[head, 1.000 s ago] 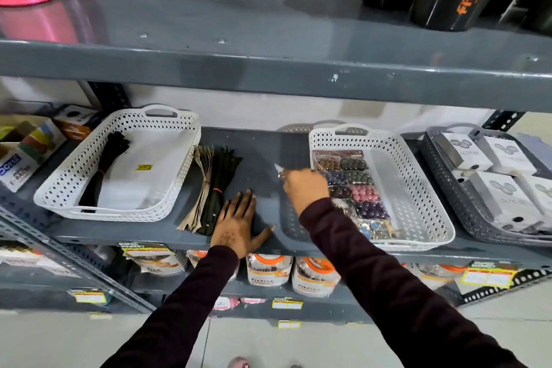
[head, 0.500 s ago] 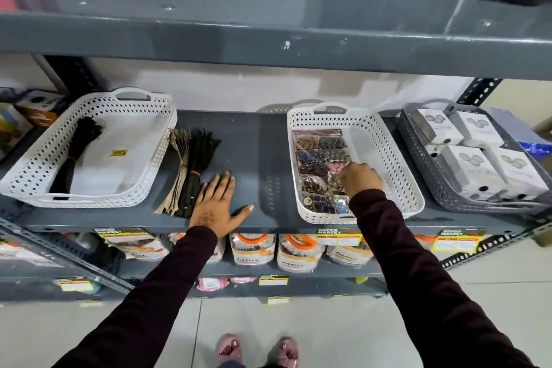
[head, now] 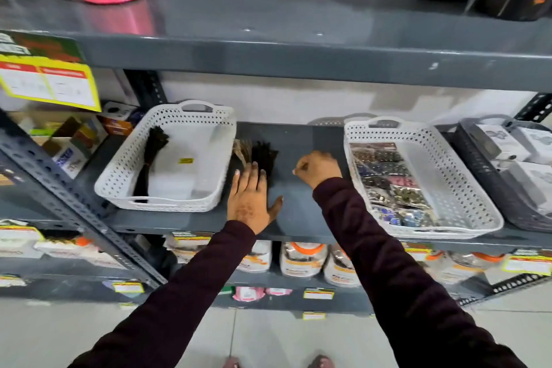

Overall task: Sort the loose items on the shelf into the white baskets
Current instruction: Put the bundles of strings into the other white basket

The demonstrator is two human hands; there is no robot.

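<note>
Two white perforated baskets stand on the grey shelf (head: 298, 218). The left basket (head: 125, 185) holds one dark bundle (head: 150, 158) along its left side. The right basket (head: 466, 197) holds several clear packets of beads and clips (head: 388, 182). Between the baskets lies a loose pile of dark and tan bundles (head: 257, 152). My left hand (head: 249, 199) lies flat with fingers spread on the near end of that pile. My right hand (head: 318, 167) hovers over the bare shelf just right of the pile, fingers curled, nothing visible in it.
A grey basket (head: 475, 155) of white boxes sits at the far right. Cardboard boxes (head: 74, 140) fill the left bay behind a slanted upright. An upper shelf (head: 268, 51) overhangs with pink and black bottles. Jars stand on the shelf below.
My right hand has left the right basket and moved left over the open shelf beside the loose pile. My left hand has slid forward onto the bundles. The view has shifted left.
</note>
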